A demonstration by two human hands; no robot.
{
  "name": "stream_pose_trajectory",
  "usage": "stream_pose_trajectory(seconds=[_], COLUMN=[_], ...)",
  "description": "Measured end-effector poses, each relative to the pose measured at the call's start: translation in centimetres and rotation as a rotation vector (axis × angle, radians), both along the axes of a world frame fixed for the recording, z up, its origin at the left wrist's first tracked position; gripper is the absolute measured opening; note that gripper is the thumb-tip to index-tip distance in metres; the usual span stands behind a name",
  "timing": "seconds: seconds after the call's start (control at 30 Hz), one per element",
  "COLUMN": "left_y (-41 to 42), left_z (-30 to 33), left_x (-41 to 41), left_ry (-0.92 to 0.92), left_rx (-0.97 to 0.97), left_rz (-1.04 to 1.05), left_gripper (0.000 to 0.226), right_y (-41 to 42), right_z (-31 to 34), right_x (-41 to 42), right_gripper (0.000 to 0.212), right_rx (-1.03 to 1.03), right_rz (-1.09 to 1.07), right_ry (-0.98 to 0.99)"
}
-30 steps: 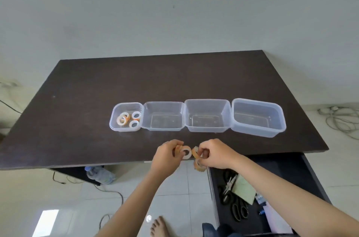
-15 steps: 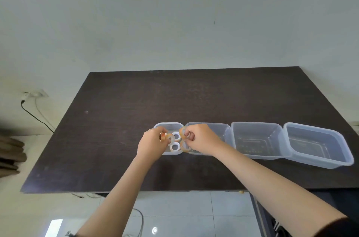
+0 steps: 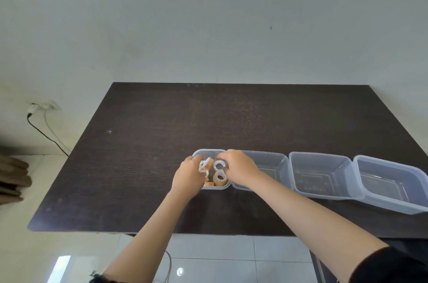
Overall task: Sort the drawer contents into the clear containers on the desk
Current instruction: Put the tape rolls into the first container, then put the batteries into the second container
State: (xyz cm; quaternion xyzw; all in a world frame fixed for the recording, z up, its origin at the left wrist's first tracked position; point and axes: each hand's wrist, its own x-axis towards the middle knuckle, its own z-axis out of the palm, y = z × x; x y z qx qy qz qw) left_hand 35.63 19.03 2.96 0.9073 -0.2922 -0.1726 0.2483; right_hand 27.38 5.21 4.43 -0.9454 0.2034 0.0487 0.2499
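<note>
Four clear containers stand in a row on the dark desk. The small leftmost container holds several tape rolls. My left hand is over its left side, pinching a white and orange tape roll just above the container. My right hand reaches in from the right, with its curled fingertips on another tape roll inside the container. The second container, the third and the large fourth look empty.
The containers sit near the desk's front right. A wall socket with a black cable is on the left wall. Brown fabric lies at the left edge. White floor tiles show below the desk's front edge.
Both hands carried tape rolls from the desk's front edge by the drawer to the small left container and now dip into it. The view has swung left and up, leaving the drawer out of sight.
</note>
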Motion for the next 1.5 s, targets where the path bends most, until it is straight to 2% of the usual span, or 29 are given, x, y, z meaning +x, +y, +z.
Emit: stream_pose_trajectory(seconds=[0.43,0.6,0.8,1.0,1.27,1.43,1.5], left_y=[-0.8,-3.1,-7.6,-11.7,-13.9,-15.0,-15.7], left_z=[-0.2,-0.7,-2.7,-6.5,-11.4,-13.5,-14.0], left_x=[-9.0,-16.6,-28.6,-39.2,-46.0,-47.2,-47.5], left_ry=[-0.145,-0.163,-0.068,0.095,0.304,0.244,0.194], left_rx=[-0.218,-0.293,-0.343,-0.242,0.096,0.247,0.281], left_rz=[0.062,0.039,-0.019,-0.112,-0.114,-0.176,-0.199], left_gripper=[0.022,0.019,0.016,0.022,0.045,0.056,0.059], right_y=[-3.3,-5.3,-9.8,-14.2,-17.2,-18.1,-18.3], right_z=[-0.2,-0.6,-2.1,-6.7,-12.4,-15.0,-15.5], right_x=[-8.7,-15.6,-27.0,-38.6,-48.9,-52.3,-53.1], right_gripper=[0.028,0.021,0.019,0.019,0.025,0.025,0.039], right_rx=[0.055,0.095,0.086,0.076,0.066,0.112,0.122], right_rz=[0.044,0.117,0.152,0.106,0.017,-0.089,-0.1], right_ry=[-0.136,-0.174,-0.039,0.163,0.387,0.384,0.39])
